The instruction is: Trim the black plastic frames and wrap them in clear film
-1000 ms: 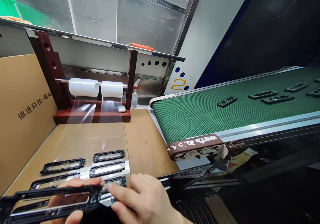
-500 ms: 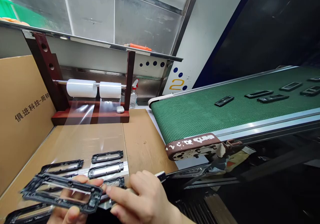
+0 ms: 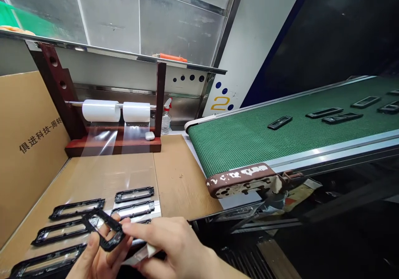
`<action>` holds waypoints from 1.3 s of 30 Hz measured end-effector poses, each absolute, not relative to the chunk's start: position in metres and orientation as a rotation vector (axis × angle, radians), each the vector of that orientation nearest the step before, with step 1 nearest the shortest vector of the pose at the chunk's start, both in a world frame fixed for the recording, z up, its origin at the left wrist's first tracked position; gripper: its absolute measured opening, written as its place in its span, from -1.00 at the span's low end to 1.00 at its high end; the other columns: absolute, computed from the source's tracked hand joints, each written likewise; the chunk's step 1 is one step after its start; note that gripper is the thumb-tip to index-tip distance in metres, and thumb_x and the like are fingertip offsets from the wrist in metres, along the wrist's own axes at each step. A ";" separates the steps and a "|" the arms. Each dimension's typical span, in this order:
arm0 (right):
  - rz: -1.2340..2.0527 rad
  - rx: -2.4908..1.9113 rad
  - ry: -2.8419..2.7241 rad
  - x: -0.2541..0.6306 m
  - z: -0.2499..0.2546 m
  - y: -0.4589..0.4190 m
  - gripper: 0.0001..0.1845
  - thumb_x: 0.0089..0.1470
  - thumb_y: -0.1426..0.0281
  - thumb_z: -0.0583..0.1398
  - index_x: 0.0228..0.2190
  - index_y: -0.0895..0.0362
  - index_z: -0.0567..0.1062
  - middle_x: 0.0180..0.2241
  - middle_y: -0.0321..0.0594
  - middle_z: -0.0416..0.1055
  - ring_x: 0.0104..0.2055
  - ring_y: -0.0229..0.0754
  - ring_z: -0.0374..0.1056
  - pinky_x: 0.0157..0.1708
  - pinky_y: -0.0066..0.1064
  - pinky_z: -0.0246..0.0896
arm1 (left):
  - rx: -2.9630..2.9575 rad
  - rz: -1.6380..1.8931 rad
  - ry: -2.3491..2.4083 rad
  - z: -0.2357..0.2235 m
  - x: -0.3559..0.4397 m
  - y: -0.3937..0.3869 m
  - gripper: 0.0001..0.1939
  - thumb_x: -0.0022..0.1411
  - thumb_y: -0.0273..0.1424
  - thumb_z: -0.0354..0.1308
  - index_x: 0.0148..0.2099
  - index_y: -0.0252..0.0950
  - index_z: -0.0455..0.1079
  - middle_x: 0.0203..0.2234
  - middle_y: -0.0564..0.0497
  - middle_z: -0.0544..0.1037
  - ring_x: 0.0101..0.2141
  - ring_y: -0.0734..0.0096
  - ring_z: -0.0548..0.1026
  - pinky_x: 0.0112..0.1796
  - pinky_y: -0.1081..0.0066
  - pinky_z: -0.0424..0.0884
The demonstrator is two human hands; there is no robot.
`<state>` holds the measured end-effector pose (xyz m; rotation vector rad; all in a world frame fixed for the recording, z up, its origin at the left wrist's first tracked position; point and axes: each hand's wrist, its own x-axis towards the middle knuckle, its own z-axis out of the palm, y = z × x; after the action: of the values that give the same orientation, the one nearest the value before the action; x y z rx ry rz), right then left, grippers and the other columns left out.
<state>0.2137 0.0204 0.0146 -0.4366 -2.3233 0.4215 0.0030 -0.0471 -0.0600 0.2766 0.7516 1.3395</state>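
Observation:
My left hand (image 3: 102,254) is closed on a black plastic frame (image 3: 107,242) with a long window, holding it tilted above the table. The fingers show through and behind the window. My right hand (image 3: 176,245) touches the frame's right end with its index fingertip. Its other fingers are curled round a flat whitish, see-through piece (image 3: 140,255), whose kind I cannot make out. Similar black frames lie on the film to the left, among them one at the back (image 3: 134,194) and one at the left edge (image 3: 46,262).
Two rolls of clear film (image 3: 101,111) hang on a dark red wooden stand (image 3: 112,147). A spray bottle (image 3: 166,119) stands beside it. On the right, a green conveyor belt (image 3: 233,146) carries several black parts. A cardboard wall (image 3: 28,162) rises at the left.
The held frame has turned and its near end has swung, so it looks shorter and steeper. My right hand has moved slightly left and down with it. Parts on the belt have shifted slightly.

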 end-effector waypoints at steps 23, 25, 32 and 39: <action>0.253 -1.088 -2.289 0.256 -0.030 0.088 -0.21 0.07 0.34 0.38 0.25 0.19 0.24 0.19 0.12 0.34 0.26 0.09 0.26 0.24 -0.02 0.19 | 1.674 1.221 1.623 -0.032 -0.017 -0.015 -0.52 -0.01 0.04 0.37 -0.05 -0.01 0.63 -0.24 -0.07 0.70 -0.28 0.09 0.67 -0.31 0.44 0.58; 0.209 -0.879 -2.373 0.255 -0.009 0.078 -0.12 0.03 0.17 0.42 0.27 0.13 0.23 0.21 0.06 0.34 0.29 0.06 0.23 0.31 -0.03 0.09 | 1.964 1.168 1.704 -0.016 -0.030 -0.006 -0.58 0.04 0.01 0.34 -0.07 0.01 0.63 -0.28 -0.03 0.70 -0.32 0.14 0.67 -0.31 0.47 0.56; -0.034 -0.481 -2.301 0.240 0.052 0.067 -0.71 0.26 0.23 0.26 -0.04 0.10 0.48 -0.14 -0.15 0.57 -0.03 -0.12 0.45 0.16 -0.20 0.16 | 2.988 1.223 1.649 0.037 -0.032 0.003 -0.56 0.39 -0.02 0.00 0.04 -0.16 0.51 -0.29 -0.02 0.66 -0.41 0.26 0.66 -0.41 0.44 0.53; -0.082 -0.432 -2.199 0.248 0.078 0.068 -0.71 0.21 0.35 0.30 -0.04 0.12 0.47 -0.14 -0.16 0.55 -0.08 -0.14 0.45 0.03 -0.26 0.22 | 2.568 1.223 1.754 0.031 -0.056 -0.005 -0.49 0.33 0.00 0.05 0.29 0.15 0.26 0.06 0.08 0.50 -0.04 0.16 0.55 0.01 0.30 0.42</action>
<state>0.2477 0.0683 0.0775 -0.4320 -2.1992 -0.0822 -0.0564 -0.0050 0.0306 2.5682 1.7535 1.2227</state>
